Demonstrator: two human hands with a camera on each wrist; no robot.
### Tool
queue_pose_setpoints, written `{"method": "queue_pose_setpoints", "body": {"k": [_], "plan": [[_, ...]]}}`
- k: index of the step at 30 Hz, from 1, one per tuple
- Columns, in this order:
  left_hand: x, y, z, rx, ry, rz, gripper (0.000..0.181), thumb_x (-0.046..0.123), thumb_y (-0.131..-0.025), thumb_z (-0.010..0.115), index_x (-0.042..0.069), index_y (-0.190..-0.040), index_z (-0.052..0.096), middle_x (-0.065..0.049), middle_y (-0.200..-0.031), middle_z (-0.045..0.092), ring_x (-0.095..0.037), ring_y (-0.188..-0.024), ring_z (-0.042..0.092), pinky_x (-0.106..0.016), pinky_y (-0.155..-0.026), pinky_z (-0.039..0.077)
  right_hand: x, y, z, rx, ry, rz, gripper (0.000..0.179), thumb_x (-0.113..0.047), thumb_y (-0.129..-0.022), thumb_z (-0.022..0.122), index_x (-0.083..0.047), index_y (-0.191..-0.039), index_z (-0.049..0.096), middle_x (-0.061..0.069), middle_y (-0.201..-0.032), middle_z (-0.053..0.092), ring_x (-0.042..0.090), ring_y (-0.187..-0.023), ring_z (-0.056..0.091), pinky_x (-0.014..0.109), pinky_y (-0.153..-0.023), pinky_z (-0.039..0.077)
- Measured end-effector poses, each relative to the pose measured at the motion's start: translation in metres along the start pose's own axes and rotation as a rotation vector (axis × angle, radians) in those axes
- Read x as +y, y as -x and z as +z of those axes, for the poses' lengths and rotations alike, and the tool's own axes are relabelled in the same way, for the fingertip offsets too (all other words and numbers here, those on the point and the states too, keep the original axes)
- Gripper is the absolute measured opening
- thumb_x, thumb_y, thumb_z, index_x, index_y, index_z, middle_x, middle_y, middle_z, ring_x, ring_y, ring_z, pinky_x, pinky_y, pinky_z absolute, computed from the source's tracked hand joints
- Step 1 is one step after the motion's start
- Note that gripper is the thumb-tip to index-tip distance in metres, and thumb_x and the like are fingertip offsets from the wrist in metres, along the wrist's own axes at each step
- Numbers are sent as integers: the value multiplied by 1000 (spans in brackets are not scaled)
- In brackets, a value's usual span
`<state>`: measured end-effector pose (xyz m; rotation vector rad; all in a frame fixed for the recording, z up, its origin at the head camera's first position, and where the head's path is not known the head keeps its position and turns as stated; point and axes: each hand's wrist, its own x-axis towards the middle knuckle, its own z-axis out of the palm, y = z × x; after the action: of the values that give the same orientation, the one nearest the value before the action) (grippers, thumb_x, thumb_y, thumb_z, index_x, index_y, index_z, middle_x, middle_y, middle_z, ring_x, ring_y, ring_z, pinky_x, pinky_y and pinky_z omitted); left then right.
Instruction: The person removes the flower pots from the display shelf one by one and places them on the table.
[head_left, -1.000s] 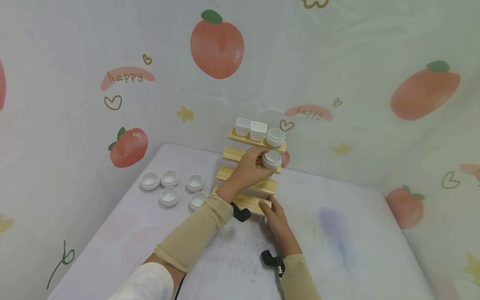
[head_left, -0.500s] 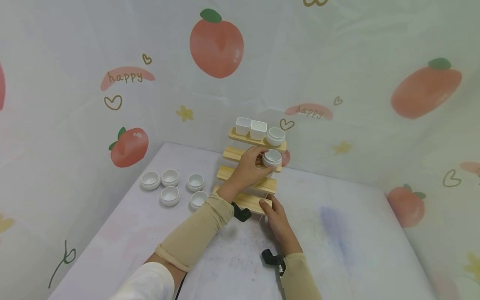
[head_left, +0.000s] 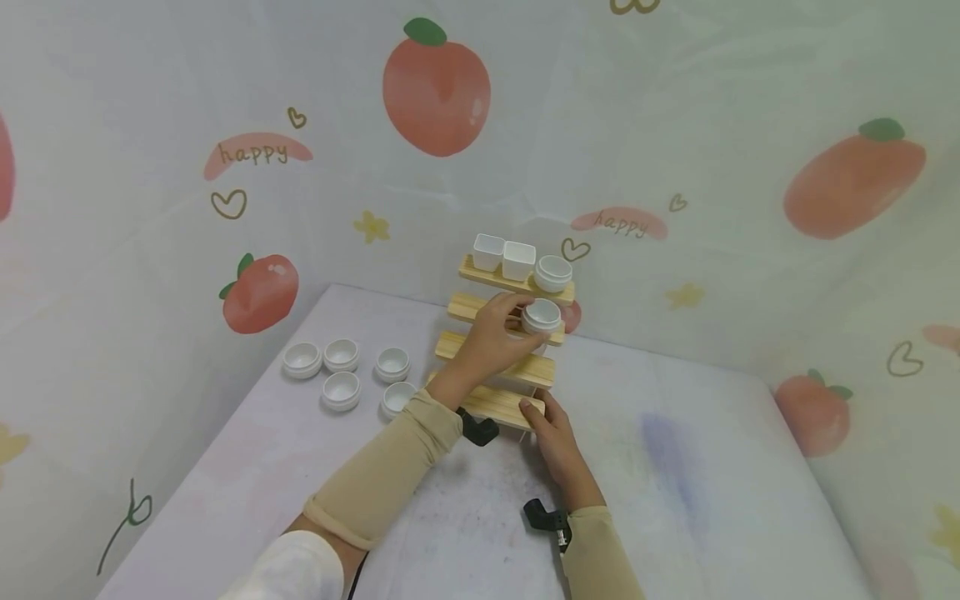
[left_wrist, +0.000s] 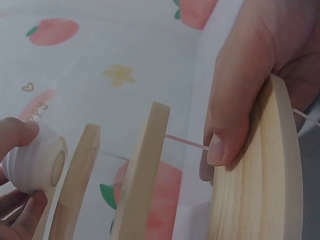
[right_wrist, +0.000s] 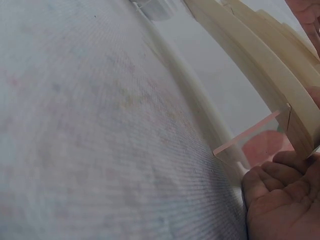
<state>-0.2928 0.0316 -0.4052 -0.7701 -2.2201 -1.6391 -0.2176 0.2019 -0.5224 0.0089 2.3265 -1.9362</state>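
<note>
My left hand [head_left: 491,337] reaches over a wooden tiered stand [head_left: 498,407] and holds a small white round bowl [head_left: 542,315] at the right end of its second shelf from the top. In the left wrist view, the thumb and fingers pinch that bowl [left_wrist: 36,157] from its sides, beside a plank edge. My right hand [head_left: 558,446] grips the right end of the lowest shelf, thumb on top. Its fingers lie under the plank by a clear side panel [right_wrist: 265,142] in the right wrist view. Two white square cups [head_left: 518,261] and another round bowl [head_left: 554,273] stand on the top shelf.
Several white round bowls [head_left: 341,391] stand on the pale tabletop [head_left: 720,467] left of the stand, one partly behind the left sleeve. A fruit-printed cloth wall [head_left: 675,100] rises close behind the stand.
The left hand and its bowl have shifted very slightly left along the second shelf. The right hand keeps its hold on the lowest shelf.
</note>
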Motion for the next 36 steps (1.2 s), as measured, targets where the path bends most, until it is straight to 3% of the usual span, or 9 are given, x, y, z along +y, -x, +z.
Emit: {"method": "queue_pose_setpoints", "body": {"k": [9, 18, 28, 36], "plan": [[4, 10, -13, 22, 9, -6, 54, 14, -88, 88, 2, -135, 65, -14, -132, 65, -28, -117, 68, -29, -97, 63, 1, 0, -1, 7, 3, 3, 70, -49, -107, 61, -14, -163, 40, 11, -170, 40, 30, -153, 43, 58, -127, 36], [-5, 26, -27, 37, -40, 7, 54, 9, -87, 89, 3, -135, 65, -14, -127, 65, -28, -117, 70, -26, -99, 62, 1, 0, -1, -3, 15, -9, 67, -47, -108, 60, -12, -162, 42, 14, -169, 40, 31, -147, 47, 54, -123, 40], [-9, 41, -47, 78, -72, -6, 54, 15, -86, 90, 2, -133, 65, -12, -128, 67, -26, -116, 69, -32, -98, 64, -1, 1, 0, -4, 4, -2, 68, -46, -107, 61, -13, -163, 40, 11, -171, 38, 31, -155, 38, 58, -128, 33], [-11, 52, -59, 82, -90, -15, 56, 16, -88, 90, 3, -135, 64, -11, -128, 65, -26, -118, 67, -30, -99, 63, 2, 0, -1, 8, 23, -6, 74, -48, -107, 61, -10, -165, 36, 15, -172, 34, 36, -159, 34, 61, -130, 30]]}}
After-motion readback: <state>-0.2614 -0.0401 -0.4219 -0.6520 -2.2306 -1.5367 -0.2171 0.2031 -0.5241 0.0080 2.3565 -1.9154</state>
